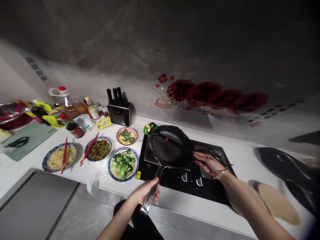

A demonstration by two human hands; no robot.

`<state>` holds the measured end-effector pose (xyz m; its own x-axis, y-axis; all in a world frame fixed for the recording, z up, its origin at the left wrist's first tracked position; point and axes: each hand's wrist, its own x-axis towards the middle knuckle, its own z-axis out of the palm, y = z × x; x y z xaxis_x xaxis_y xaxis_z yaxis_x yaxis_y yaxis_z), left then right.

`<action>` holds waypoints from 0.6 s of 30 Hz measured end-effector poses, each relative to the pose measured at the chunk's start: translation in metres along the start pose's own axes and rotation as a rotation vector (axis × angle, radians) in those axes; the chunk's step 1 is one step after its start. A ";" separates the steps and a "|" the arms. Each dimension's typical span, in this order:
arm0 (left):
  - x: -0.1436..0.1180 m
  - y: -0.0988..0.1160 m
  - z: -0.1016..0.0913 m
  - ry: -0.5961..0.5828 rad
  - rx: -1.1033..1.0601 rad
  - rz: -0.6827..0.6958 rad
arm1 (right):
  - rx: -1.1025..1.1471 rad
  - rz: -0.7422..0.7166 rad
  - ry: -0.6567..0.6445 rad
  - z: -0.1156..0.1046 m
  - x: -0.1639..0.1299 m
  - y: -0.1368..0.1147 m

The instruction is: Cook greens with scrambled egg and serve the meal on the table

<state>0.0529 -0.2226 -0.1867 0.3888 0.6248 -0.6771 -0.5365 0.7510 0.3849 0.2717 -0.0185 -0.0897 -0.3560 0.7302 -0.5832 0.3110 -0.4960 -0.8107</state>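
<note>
On the far left of the desk (22, 173) lie scissors (17, 142) on a green cloth (30, 140), with an oil bottle (71, 105) and jars behind them. Next come four dishes in a loose row: a noodle plate (59, 157) with red chopsticks (64, 155) across it, a plate of chopped red and green food (99, 149) with a second pair of chopsticks resting on its rim, a small bowl (127, 136) near the knife block (119, 111), and a greens plate (123, 164) just beside the hob (180, 180). The left hand (146, 191) has its fingers wrapped tight around the pan's metal handle; the pan (171, 150) sits tilted over the left burner, its far rim toward the small bowl. The right hand (210, 164) has its fingers closed on the handle of a spatula (151, 129), which lies across the pan, its blade out past the far-left rim and loaded with greens and egg. The pan itself looks nearly empty, so the step in hand appears to be scraping the last of the food out. The next move seems to call for carrying that loaded blade over a dish without tipping it, while the left hand keeps the pan steady and clear of the plates. A wooden board (278, 203) lies at far right.
</note>
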 end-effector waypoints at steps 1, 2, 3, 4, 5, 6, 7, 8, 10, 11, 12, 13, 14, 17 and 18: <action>0.001 -0.001 -0.002 0.001 -0.001 0.009 | -0.054 -0.026 0.004 0.016 0.009 -0.007; 0.002 -0.002 -0.005 0.003 0.000 0.021 | -0.127 -0.069 0.015 0.033 0.018 -0.014; 0.002 -0.004 -0.008 0.003 0.002 0.034 | -0.230 -0.136 0.025 0.052 0.027 -0.019; 0.003 -0.006 -0.010 -0.001 0.008 0.043 | -0.365 -0.229 0.035 0.071 0.035 -0.024; 0.003 -0.009 -0.013 -0.005 0.016 0.054 | -0.526 -0.346 0.040 0.089 0.041 -0.027; 0.004 -0.012 -0.014 -0.015 0.022 0.065 | -0.704 -0.474 0.039 0.106 0.046 -0.029; 0.003 -0.014 -0.015 -0.029 0.022 0.076 | -0.889 -0.595 0.032 0.121 0.049 -0.029; 0.003 -0.016 -0.015 -0.049 0.018 0.083 | -1.071 -0.690 0.024 0.134 0.051 -0.029; 0.001 -0.018 -0.012 -0.079 0.006 0.098 | -1.379 -0.783 0.024 0.150 0.052 -0.025; 0.001 -0.018 -0.011 -0.080 0.002 0.110 | -1.481 -0.793 0.029 0.154 0.052 -0.022; 0.000 -0.017 -0.009 -0.075 0.001 0.121 | -1.528 -0.801 0.037 0.156 0.052 -0.020; 0.000 -0.016 -0.006 -0.064 0.004 0.131 | -1.510 -0.821 0.043 0.155 0.052 -0.018; 0.000 -0.015 -0.004 -0.051 0.011 0.138 | -1.432 -0.845 0.048 0.153 0.053 -0.016; 0.000 -0.011 -0.001 -0.017 0.037 0.160 | -1.004 -0.783 0.073 0.137 0.051 -0.014; 0.000 -0.009 0.000 -0.004 0.036 0.168 | -0.840 -0.693 0.087 0.129 0.047 -0.013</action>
<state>0.0578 -0.2290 -0.1905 0.2989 0.7432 -0.5986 -0.5675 0.6428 0.5146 0.1373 -0.0380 -0.1130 -0.6324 0.7744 0.0192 0.5813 0.4908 -0.6490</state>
